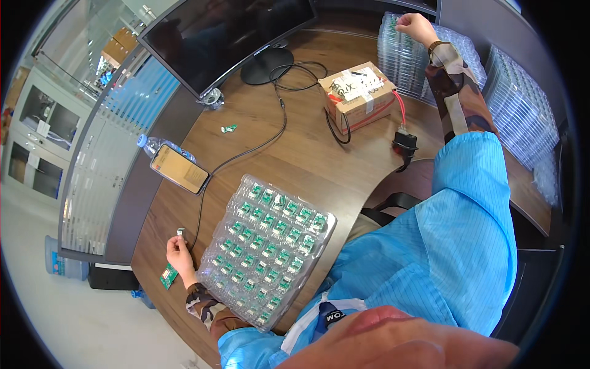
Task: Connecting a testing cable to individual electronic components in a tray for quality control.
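The person is sitting at a curved wooden desk (295, 154) with both arms spread wide. The left hand (179, 253) is resting near the desk's left edge, its fingers closing around a small metal piece (181, 232); a little green circuit board (168, 276) is lying just beside that hand. Right next to it, a clear plastic tray (267, 249) is sitting in front of the person, its pockets filled with rows of small green boards. The right hand (415, 26) is reaching far across the desk to a tall stack of empty clear trays (405, 61), fingers curling at the top of the stack; whether it is actually gripping a tray is hard to say from here. Between the two hands, a taped cardboard box (357, 92) with red and black wires is sitting near a dark monitor (227, 34). A phone (179, 168) is lying by a water bottle (153, 144) on the left.
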{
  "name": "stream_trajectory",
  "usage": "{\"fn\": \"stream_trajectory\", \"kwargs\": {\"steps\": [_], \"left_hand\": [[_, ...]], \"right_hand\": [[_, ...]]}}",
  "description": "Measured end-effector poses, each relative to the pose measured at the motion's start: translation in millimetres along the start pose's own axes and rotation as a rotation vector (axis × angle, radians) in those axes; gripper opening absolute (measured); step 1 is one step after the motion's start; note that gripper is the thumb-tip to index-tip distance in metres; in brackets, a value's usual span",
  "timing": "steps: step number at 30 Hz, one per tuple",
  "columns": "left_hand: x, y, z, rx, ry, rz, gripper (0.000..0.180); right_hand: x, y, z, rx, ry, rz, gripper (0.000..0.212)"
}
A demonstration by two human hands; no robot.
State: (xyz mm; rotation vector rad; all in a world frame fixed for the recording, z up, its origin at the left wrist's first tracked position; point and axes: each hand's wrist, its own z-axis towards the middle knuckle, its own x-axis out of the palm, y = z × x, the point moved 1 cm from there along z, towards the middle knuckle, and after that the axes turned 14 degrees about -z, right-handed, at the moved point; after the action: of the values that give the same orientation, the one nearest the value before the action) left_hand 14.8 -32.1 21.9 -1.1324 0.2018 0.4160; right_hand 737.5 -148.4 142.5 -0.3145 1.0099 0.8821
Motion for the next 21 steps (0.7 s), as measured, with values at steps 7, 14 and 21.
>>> {"fn": "stream_trajectory", "kwargs": {"steps": [7, 14, 21], "left_hand": [[1, -3, -1, -0.001, -0.001, 0.001, 0.014], [6, -2, 3, -0.011, 0.001, -0.027, 0.013], [-5, 3, -1, 0.030, -0.024, 0.083, 0.015]], "right_hand": [[14, -1, 8, 0.138, 0.067, -0.023, 0.017], [17, -8, 16, 0.179, 0.107, -0.033, 0.016], [17, -20, 26, -0.043, 0.209, -0.021, 0.019]]}}
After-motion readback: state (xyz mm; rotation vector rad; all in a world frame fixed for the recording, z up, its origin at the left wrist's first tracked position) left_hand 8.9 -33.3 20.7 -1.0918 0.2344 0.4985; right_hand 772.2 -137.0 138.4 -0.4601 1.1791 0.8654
